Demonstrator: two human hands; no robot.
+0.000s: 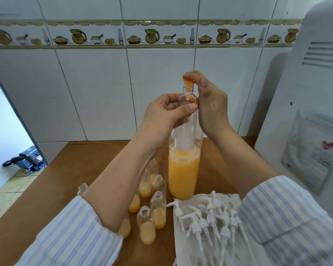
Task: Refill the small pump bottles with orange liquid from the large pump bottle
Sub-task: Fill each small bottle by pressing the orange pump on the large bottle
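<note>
Left hand [161,114] grips small bottle [187,96], right hand [210,100] pinches its orange-smeared neck; six-odd bottles [147,227] at 7 o'clock part-filled, pumps [210,217] still off.

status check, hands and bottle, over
Left hand grips small bottle. Right hand pinches orange blob at its mouth. Big bottle behind. Nothing blocking.

A: What's worn?
B: Long-sleeved shirt, white w/ thin blue-lilac stripes. Left sleeve [71,233] & right sleeve [288,217] both pushed up; 2 forearms bare, no rings or watch.
</note>
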